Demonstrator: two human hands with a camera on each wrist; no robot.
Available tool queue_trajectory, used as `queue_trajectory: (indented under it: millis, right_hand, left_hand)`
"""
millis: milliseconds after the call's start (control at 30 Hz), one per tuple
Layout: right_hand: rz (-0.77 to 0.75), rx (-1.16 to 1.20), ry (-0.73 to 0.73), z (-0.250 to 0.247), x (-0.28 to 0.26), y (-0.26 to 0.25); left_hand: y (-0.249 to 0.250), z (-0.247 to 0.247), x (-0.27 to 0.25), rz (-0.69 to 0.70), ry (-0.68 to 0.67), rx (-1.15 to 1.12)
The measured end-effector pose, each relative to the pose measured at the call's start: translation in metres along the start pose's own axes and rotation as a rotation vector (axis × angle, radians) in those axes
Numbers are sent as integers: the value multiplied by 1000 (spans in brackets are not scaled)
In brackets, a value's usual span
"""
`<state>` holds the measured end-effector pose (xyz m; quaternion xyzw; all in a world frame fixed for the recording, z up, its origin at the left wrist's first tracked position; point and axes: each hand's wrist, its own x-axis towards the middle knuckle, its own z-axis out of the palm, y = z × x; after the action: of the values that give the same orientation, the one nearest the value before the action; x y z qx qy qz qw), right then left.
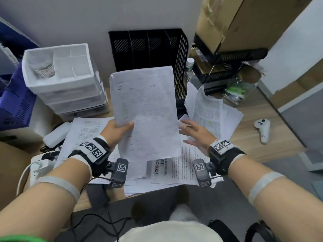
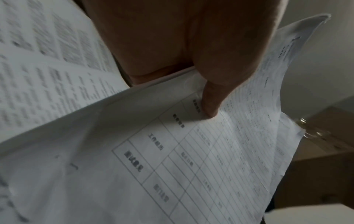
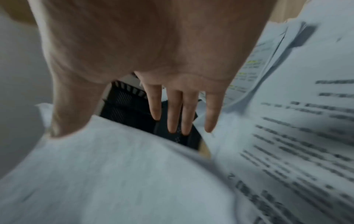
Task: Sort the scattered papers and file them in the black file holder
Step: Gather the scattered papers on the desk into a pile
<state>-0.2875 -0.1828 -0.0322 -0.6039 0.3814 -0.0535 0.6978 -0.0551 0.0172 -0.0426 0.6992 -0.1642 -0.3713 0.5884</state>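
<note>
My left hand (image 1: pixel 120 128) grips a sheaf of printed papers (image 1: pixel 145 109) by its left edge, lifted above the desk in front of the black file holder (image 1: pixel 148 48). In the left wrist view the thumb (image 2: pixel 210 97) presses on a sheet with a printed table (image 2: pixel 182 159). My right hand (image 1: pixel 194 133) hovers just right of the sheaf with straight, spread fingers (image 3: pixel 174 115), holding nothing. Scattered papers (image 1: pixel 176 172) lie on the desk under both hands, and another pile (image 1: pixel 211 110) sits to the right. The holder's slots stand against the wall.
A white drawer unit (image 1: pixel 64 81) stands left of the holder, blue crates (image 1: pixel 15 105) further left. A bottle (image 1: pixel 189 67), black trays (image 1: pixel 227 67) and cardboard boxes (image 1: pixel 236 18) crowd the right. A white controller (image 1: pixel 263 128) lies on the wooden desk. A white power strip (image 1: pixel 56 135) sits at left.
</note>
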Motion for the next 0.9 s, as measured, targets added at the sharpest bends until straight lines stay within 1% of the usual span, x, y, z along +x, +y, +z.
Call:
queue_trajectory:
  millis: [33,67,100,200,267,300,367,400,467,533,633,700,800,900]
  right_hand:
    - [10,25,-41,-4,-2,-11]
    - [13,-6,-57,-7,-2,-17]
    - [11,-61,-36,-13,-2,-21]
    - [-5,-253,206,-50,0,-18]
    - [57,-329,420,-91,-5,-12]
    - [118,-354,514,-111,-9,-5]
    - [262,-370,648,-154,-18,15]
    - [318,-361,683,-174,-23,26]
    - [385,-306,724,-202,-29,51]
    - [460,-267,736,-229,-33,71]
    - [531,-191,796,-251,-36,91]
    - [542,-109,805,-260,-33,105]
    - [551,-6,797,-270,-27,114]
    - [561,64,774,-281,-19,119]
  left_hand:
    - [6,16,3,9,-52,6]
    - [10,30,6,17,-104,15]
    - [16,47,8,18,-155,28]
    - [30,93,19,-30,-292,0]
    - [33,126,30,-117,-381,-3]
    - [31,138,37,-158,-394,32]
    - [16,163,55,-243,-389,173]
    - [5,175,65,-286,-388,250]
    - [-13,195,77,-368,-398,345]
    - [-25,224,93,-412,-401,398]
    - [-33,261,108,-349,-358,418]
    - [-40,278,118,-309,-323,474]
    - [-47,289,128,-262,-210,670]
    - [-43,288,131,-213,-145,722]
